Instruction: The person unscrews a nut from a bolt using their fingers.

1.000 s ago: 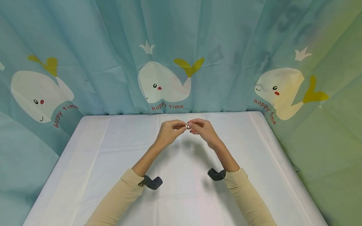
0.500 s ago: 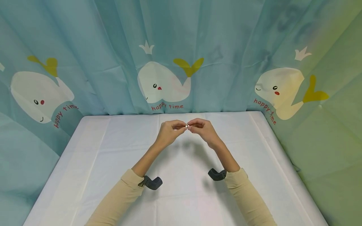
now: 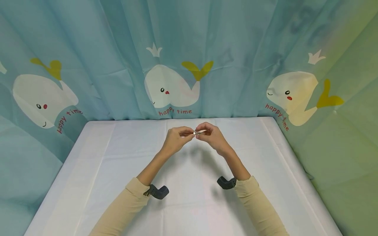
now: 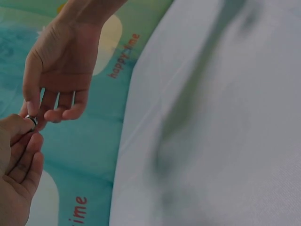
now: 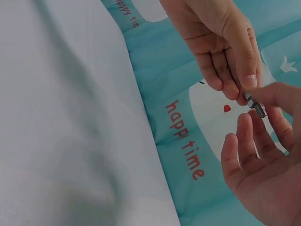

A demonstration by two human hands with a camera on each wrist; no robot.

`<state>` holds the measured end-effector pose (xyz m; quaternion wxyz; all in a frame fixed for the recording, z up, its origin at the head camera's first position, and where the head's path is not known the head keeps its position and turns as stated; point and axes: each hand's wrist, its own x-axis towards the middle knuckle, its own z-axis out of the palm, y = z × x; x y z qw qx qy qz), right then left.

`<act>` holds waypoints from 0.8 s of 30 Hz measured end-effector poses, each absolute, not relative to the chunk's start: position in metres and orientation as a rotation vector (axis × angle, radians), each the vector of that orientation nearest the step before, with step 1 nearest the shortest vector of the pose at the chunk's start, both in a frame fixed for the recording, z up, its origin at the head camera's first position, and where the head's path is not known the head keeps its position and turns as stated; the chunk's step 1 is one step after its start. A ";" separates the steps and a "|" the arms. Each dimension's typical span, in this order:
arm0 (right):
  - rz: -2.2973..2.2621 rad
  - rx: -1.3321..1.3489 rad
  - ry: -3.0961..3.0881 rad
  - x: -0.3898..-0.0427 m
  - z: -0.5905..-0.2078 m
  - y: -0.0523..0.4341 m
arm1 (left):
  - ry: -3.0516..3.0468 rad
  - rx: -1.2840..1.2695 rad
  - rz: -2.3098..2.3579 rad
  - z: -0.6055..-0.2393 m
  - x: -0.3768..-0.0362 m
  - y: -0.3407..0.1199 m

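A small silver metal bolt (image 5: 259,111) is held between both hands, above the white table. Thumb and fingers of my left hand (image 3: 174,139) pinch its left end. The right wrist view shows its threaded part pointing toward the palm of my right hand (image 3: 214,136). My right thumb and index finger are curled about the bolt, the thumb tip right at its middle, while the other right fingers spread loosely below. In the left wrist view only a ring-shaped bit of the bolt (image 4: 33,120) shows; fingertips hide the rest.
A white cloth covers the table (image 3: 189,203). Behind it hangs a blue-green curtain (image 3: 236,39) printed with whales. Black wrist mounts (image 3: 159,192) sit at both sleeve cuffs.
My right fingers have parted a little and shifted about the bolt, so more of its silver length shows between them. My left hand stays nearly still, keeping its pinch.
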<state>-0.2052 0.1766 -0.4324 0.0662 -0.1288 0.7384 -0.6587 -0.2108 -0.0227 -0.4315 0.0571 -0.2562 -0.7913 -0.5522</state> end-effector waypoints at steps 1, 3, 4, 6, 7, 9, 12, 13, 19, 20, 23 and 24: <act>-1.982 -0.379 2.231 -0.205 -0.432 0.176 | -2.397 -0.777 -1.674 -0.431 -0.211 -0.023; -1.972 -0.336 2.242 -0.205 -0.431 0.176 | -2.396 -0.774 -1.674 -0.431 -0.211 -0.023; -1.962 -0.306 2.252 -0.205 -0.431 0.176 | -2.395 -0.773 -1.672 -0.431 -0.210 -0.023; -1.933 -0.255 2.272 -0.206 -0.430 0.175 | -2.395 -0.773 -1.669 -0.430 -0.210 -0.023; -1.921 -0.233 2.275 -0.206 -0.430 0.175 | -2.395 -0.772 -1.668 -0.430 -0.210 -0.024; -1.895 -0.197 2.282 -0.207 -0.430 0.175 | -2.392 -0.777 -1.668 -0.429 -0.209 -0.024; -1.879 -0.181 2.279 -0.208 -0.431 0.175 | -2.388 -0.787 -1.666 -0.429 -0.209 -0.024; -1.881 -0.181 2.278 -0.208 -0.432 0.175 | -2.386 -0.790 -1.666 -0.429 -0.209 -0.024; -1.938 -0.225 2.245 -0.207 -0.433 0.174 | -2.383 -0.802 -1.657 -0.429 -0.210 -0.024; -1.947 -0.239 2.240 -0.207 -0.433 0.175 | -2.383 -0.804 -1.657 -0.429 -0.210 -0.024; -1.964 -0.273 2.235 -0.206 -0.434 0.175 | -2.388 -0.803 -1.660 -0.429 -0.210 -0.025; -1.973 -0.284 2.227 -0.206 -0.434 0.175 | -2.390 -0.801 -1.661 -0.429 -0.210 -0.025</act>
